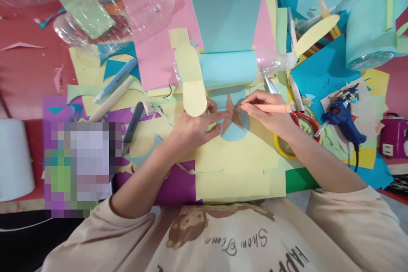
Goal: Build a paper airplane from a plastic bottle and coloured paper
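Note:
My left hand (194, 127) lies flat with fingers stretched out, pressing a brown star-shaped piece (234, 115) onto a light blue paper shape (236, 131). My right hand (270, 114) pinches an orange pencil (270, 108), whose tip touches the star's upper right edge. Both rest on yellow paper sheets (236, 165). Just beyond the hands lies a clear bottle wrapped in light blue paper (228, 68) with pale yellow paper wings (191, 80).
Scissors with red and yellow handles (299, 131) lie under my right wrist. A blue glue gun (342, 119) sits to the right. Pens (116, 87), plastic bottles (134, 8), coloured paper scraps and a white roll (14, 157) crowd the red table.

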{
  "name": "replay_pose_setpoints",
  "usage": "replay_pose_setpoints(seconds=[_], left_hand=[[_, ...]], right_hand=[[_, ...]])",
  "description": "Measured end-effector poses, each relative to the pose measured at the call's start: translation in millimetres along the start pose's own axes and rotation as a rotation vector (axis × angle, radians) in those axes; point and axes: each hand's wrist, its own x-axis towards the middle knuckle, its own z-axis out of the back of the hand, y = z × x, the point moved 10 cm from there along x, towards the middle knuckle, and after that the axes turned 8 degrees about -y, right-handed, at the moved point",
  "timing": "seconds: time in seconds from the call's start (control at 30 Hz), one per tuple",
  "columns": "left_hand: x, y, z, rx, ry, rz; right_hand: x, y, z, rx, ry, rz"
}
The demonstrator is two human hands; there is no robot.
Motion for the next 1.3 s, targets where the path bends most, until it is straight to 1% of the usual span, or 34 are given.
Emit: replay_pose_setpoints(seconds=[0.27,0.47,0.63,0.9,1.1,1.3], left_hand=[[-0.7,0.0,1.4,-0.012,-0.035,-0.010],[-0.4,-0.5,0.7,-0.019,-0.012,0.010],[-0.4,-0.3,0.8,-0.017,-0.020,0.017],[-0.5,-1.1,0.1,-0.008,-0.005,-0.011],[-0.4,-2.8,1.2,0.008,-0.017,-0.036],[-0.5,-0.4,1.0,0.005,-0.021,-0.023]], right_hand=[[0.1,-4.1,-1.9,-0.041,0.018,-0.035],[-0.4,-6.0,-3.7,-0.018,0.038,-0.065],[-1.0,-8.9,-4.6,-0.028,0.049,-0.107],[0.2,-2.1,1.1,-0.043,-0.010,-0.024],[0.2,-2.5,-0.1,-0.056,-0.001,-0.028],[0.6,-1.3,-0.7,-0.061,0.004,-0.021]])
